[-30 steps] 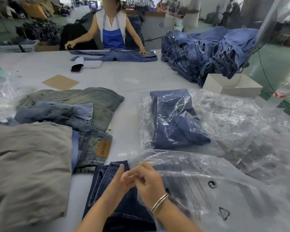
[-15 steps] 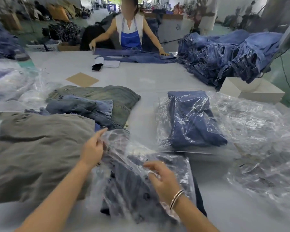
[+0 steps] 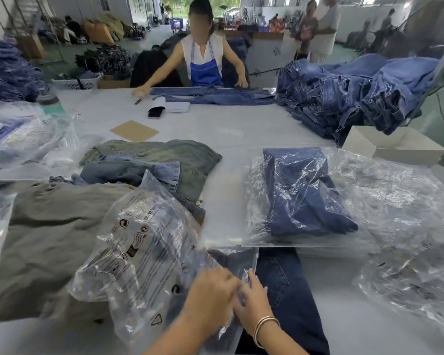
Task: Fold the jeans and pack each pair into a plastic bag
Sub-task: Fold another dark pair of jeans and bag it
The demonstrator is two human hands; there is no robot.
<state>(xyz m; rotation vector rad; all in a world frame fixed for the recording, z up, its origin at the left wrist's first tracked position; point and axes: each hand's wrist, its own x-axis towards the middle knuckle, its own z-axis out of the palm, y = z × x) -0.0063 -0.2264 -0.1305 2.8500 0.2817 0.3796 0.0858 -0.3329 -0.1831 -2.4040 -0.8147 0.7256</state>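
Garment packing hall, long white table (image 3: pixel 215 129) strewn with clear plastic bags (image 3: pixel 408 201), heaped blue jeans (image 3: pixel 356 96) at far right corner, aproned worker (image 3: pixel 205 65) folding denim at far edge, more clothing piles (image 3: pixel 100 29) on concrete floor behind

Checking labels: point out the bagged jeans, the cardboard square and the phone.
bagged jeans (image 3: pixel 300 193): head view, middle of denim.
cardboard square (image 3: pixel 134 130): head view, centre.
phone (image 3: pixel 155 112): head view, dark back.
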